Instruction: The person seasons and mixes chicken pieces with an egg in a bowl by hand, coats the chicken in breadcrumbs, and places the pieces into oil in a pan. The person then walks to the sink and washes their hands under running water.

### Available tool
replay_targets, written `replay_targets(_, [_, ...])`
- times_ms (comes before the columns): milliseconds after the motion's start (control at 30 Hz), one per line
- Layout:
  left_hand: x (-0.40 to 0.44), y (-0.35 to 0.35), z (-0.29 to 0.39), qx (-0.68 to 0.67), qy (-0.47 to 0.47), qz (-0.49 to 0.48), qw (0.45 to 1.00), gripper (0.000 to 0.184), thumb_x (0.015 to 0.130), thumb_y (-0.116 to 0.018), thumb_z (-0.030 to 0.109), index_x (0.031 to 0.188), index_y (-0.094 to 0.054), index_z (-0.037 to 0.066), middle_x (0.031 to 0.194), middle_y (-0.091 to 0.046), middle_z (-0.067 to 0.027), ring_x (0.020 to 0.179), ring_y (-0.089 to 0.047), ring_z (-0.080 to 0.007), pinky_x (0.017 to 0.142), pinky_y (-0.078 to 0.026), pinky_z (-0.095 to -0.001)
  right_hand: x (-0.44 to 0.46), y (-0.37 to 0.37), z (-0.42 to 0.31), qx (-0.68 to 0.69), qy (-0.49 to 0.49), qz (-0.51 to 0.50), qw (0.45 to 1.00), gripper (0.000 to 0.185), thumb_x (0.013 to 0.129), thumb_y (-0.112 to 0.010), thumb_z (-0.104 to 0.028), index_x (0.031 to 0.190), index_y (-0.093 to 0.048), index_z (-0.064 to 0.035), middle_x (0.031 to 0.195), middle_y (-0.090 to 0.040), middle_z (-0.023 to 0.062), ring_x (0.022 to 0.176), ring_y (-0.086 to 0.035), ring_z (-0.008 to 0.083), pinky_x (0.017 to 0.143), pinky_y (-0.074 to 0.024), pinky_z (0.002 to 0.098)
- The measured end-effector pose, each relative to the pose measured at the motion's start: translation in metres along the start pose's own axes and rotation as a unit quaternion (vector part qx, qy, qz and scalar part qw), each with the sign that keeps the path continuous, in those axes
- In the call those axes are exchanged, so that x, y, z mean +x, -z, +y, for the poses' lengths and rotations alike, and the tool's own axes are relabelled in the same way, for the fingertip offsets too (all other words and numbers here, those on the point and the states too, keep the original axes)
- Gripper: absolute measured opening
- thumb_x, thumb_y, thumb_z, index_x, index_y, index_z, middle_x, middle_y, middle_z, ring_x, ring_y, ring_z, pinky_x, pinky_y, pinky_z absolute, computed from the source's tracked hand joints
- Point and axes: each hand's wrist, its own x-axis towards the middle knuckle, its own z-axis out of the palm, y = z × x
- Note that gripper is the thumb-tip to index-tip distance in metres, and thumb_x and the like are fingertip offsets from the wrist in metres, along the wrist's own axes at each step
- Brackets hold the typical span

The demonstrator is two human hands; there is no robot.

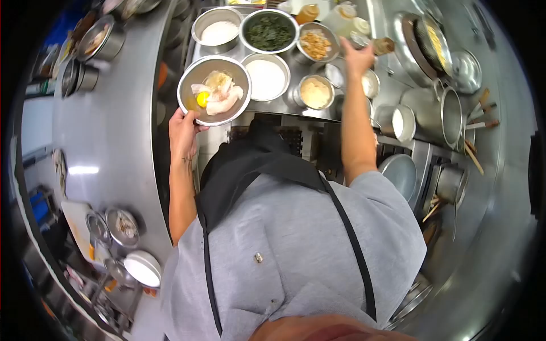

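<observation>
My left hand [185,128] is closed on the near rim of a metal mixing bowl [185,85], thumb inside the edge. Pale raw meat pieces [224,102] and an egg yolk [203,99] lie in that bowl, tilted slightly towards me. Stretched forward over the counter, my right hand [358,58] has its fingers around a small clear jar [384,46] with brown contents, which lies sideways; the grip is somewhat blurred. Near it stand a bowl of golden-brown pieces [315,44] and a squeeze bottle [360,26].
Bowls of white powder [265,77], dark green leaves [269,32] and pale crumbs [316,92] stand on the counter ahead. A large pot [443,116] and pans line the stove at right. The left steel worktop [108,136] carries several bowls and a white cutting board [77,221].
</observation>
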Motion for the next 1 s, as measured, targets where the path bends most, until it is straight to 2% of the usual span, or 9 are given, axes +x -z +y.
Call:
replay_targets(133, [-0.025, 0.005, 0.003, -0.013, -0.005, 0.063, 0.998, 0.026, 0.085, -0.052, 0.005, 0.11, -0.058, -0.001, 0.092, -0.066, -0.0084, 0.069, -0.064, -0.0129, 0.057, -0.053, -0.0239, 0.033, -0.014, 0.109, -0.211, 0.055, 0.071, 0.973, 0.079, 0.048, -0.09, -0.041, 0.111, -0.061, -0.0026, 0.105, -0.06, 0.0239, 0.099, -0.056, 0.0409, 0.084, -0.045, 0.0492])
replay_targets(300, [-0.032, 0.018, -0.02, -0.063, -0.008, 0.115, 0.991, 0.026, 0.083, -0.054, 0.002, 0.108, -0.058, -0.002, 0.09, -0.065, -0.0083, 0.071, -0.064, -0.0136, 0.056, -0.056, -0.0244, 0.03, -0.023, 0.114, -0.321, -0.09, -0.132, 0.934, 0.053, 0.059, -0.082, -0.032, 0.101, -0.069, -0.0017, 0.094, -0.069, 0.0185, 0.09, -0.066, 0.0347, 0.083, -0.05, 0.0428])
replay_targets(367, [-0.038, 0.019, -0.02, -0.06, 0.007, 0.128, 0.99, 0.027, 0.082, -0.054, 0.002, 0.109, -0.059, -0.003, 0.092, -0.065, -0.0102, 0.075, -0.065, -0.0147, 0.057, -0.057, -0.0251, 0.0, -0.035, 0.043, -0.383, 0.144, -0.02, 0.912, 0.039, 0.065, -0.077, -0.024, 0.095, -0.07, -0.0015, 0.089, -0.068, 0.0177, 0.085, -0.065, 0.0338, 0.08, -0.0506, 0.0432])
replay_targets(433, [-0.048, 0.019, -0.013, -0.054, 0.001, 0.119, 0.991, 0.029, 0.083, -0.055, 0.003, 0.11, -0.059, -0.004, 0.093, -0.066, -0.0106, 0.076, -0.065, -0.0152, 0.057, -0.057, -0.0251, -0.046, -0.068, -0.05, -0.012, 0.209, -0.221, 0.953, 0.034, 0.069, -0.073, -0.007, 0.102, -0.066, -0.0017, 0.098, -0.066, 0.0148, 0.084, -0.064, 0.0324, 0.08, -0.0504, 0.0417])
replay_targets(533, [-0.058, 0.031, -0.029, -0.081, -0.028, 0.103, 0.991, 0.028, 0.081, -0.058, 0.004, 0.108, -0.063, -0.001, 0.093, -0.066, -0.0088, 0.074, -0.064, -0.0141, 0.055, -0.057, -0.0267, -0.147, -0.081, -0.22, 0.158, 0.378, -0.627, 0.663, 0.044, 0.069, -0.07, -0.001, 0.112, -0.061, -0.0095, 0.117, -0.058, 0.0156, 0.109, -0.054, 0.0341, 0.091, -0.0457, 0.0399])
replay_targets(633, [-0.062, 0.046, -0.048, -0.091, -0.038, 0.068, 0.993, 0.029, 0.079, -0.057, 0.004, 0.107, -0.064, 0.001, 0.087, -0.066, -0.0062, 0.068, -0.063, -0.0134, 0.052, -0.056, -0.0258, -0.232, -0.112, -0.247, -0.006, 0.509, -0.713, 0.483, 0.059, 0.066, -0.07, -0.001, 0.12, -0.053, -0.0132, 0.122, -0.047, 0.0204, 0.11, -0.05, 0.0428, 0.092, -0.0446, 0.0481])
replay_targets(767, [-0.074, 0.058, -0.06, -0.116, -0.021, 0.026, 0.993, 0.027, 0.08, -0.054, 0.004, 0.105, -0.064, 0.0, 0.077, -0.062, -0.0055, 0.063, -0.062, -0.0131, 0.049, -0.054, -0.0259, -0.275, -0.124, -0.238, -0.067, 0.496, -0.727, 0.47, 0.047, 0.069, -0.064, -0.001, 0.115, -0.055, -0.0082, 0.105, -0.054, 0.0225, 0.091, -0.059, 0.0428, 0.078, -0.0487, 0.0504])
replay_targets(933, [-0.087, 0.084, -0.079, -0.077, -0.015, 0.005, 0.997, 0.022, 0.085, -0.053, 0.008, 0.103, -0.061, -0.001, 0.074, -0.062, -0.0086, 0.055, -0.06, -0.0148, 0.047, -0.051, -0.0284, -0.297, -0.086, -0.249, -0.093, 0.413, -0.654, 0.627, 0.029, 0.068, -0.066, -0.005, 0.097, -0.063, -0.0004, 0.093, -0.06, 0.0227, 0.085, -0.061, 0.0417, 0.076, -0.0497, 0.047])
replay_targets(1000, [-0.09, 0.09, -0.078, -0.046, -0.04, -0.031, 0.998, 0.024, 0.093, -0.052, 0.017, 0.107, -0.06, 0.0, 0.071, -0.062, -0.0086, 0.048, -0.059, -0.0165, 0.044, -0.048, -0.0294, -0.299, -0.083, -0.243, -0.083, 0.445, -0.689, 0.566, 0.04, 0.068, -0.068, -0.023, 0.102, -0.063, -0.0015, 0.101, -0.06, 0.0259, 0.092, -0.059, 0.0421, 0.082, -0.0478, 0.0473])
